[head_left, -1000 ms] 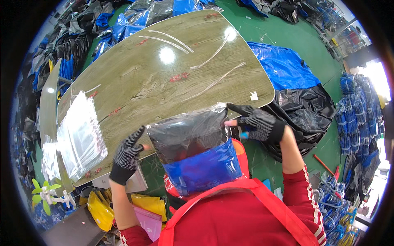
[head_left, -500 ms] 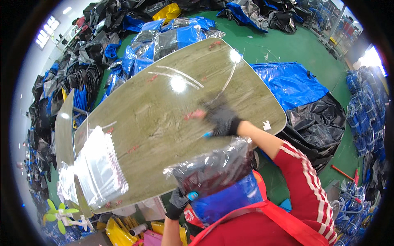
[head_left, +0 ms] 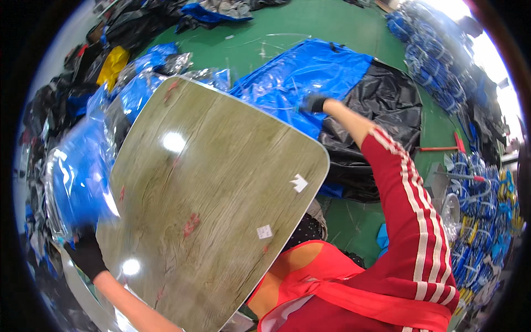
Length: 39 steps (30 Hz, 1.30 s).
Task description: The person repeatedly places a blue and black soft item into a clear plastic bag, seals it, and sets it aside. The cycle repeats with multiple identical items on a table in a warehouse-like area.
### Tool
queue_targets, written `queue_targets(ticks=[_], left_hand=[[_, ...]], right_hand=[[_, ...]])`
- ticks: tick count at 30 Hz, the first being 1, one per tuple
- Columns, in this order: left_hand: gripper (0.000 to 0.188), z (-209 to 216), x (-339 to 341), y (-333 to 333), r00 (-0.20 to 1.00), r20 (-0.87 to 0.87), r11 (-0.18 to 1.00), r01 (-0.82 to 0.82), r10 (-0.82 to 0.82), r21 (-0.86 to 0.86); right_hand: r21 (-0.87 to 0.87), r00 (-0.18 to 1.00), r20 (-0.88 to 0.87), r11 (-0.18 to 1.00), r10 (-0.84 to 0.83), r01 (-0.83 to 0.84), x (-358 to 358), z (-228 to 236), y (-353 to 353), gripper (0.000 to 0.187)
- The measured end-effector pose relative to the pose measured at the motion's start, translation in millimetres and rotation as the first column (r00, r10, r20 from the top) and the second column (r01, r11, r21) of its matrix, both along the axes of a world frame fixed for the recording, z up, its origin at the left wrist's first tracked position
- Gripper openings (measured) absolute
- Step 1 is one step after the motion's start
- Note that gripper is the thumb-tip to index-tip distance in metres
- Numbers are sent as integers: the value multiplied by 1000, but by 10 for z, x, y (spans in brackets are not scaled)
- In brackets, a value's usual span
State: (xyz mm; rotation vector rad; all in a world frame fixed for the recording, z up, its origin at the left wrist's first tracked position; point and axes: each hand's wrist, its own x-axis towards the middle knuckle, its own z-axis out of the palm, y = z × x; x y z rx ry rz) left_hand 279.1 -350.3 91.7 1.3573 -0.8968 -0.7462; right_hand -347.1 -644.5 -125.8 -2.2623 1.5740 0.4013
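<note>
My left hand, in a black glove, grips the lower edge of a blue packet in clear plastic, lifted at the table's left side and blurred by motion. My right hand, gloved too, is stretched out past the table's far right edge, above a large blue and black plastic sheet or bag spread on the floor. Its fingers are smeared, and whether they touch the sheet I cannot tell. Between my arms lies the wood-grain tabletop, with white paper scraps and red marks on it.
Blue and black wrapped packets are heaped beyond the table, with a yellow bag among them. Bundles of blue wrapped goods stack along the right. A red-handled tool lies on the green floor.
My left hand has carried the packet from the table's near edge to its left side. My right hand has moved off the tabletop and over the floor sheet. The view has turned rightward.
</note>
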Motion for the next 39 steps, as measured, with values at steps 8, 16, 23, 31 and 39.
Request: queue_targets(ticks=[8,16,23,31,39], left_hand=[[55,-671,-1762,130,862,-307,865,469,-404,178],[68,-828,-1918,1428,697,-596,816,566,-398,118],[71,-252,-1207,1644,795,391,883,380,-465,277],[64,-304,-339,1666,941,-324,662,304,-96,685],[61,-1009,-872,982,882,407,729,-113,-240,675]], right_hand=[[-19,964,79,966,-255,257,-148,-273,840,33],[-455,425,797,889,429,-45,-359,2587,1674,20],[-354,-123,854,392,505,-849,-22,2587,4016,26],[-17,110,720,175,685,-984,931,911,5513,37],[554,629,577,316,520,-770,1196,1155,5733,46]])
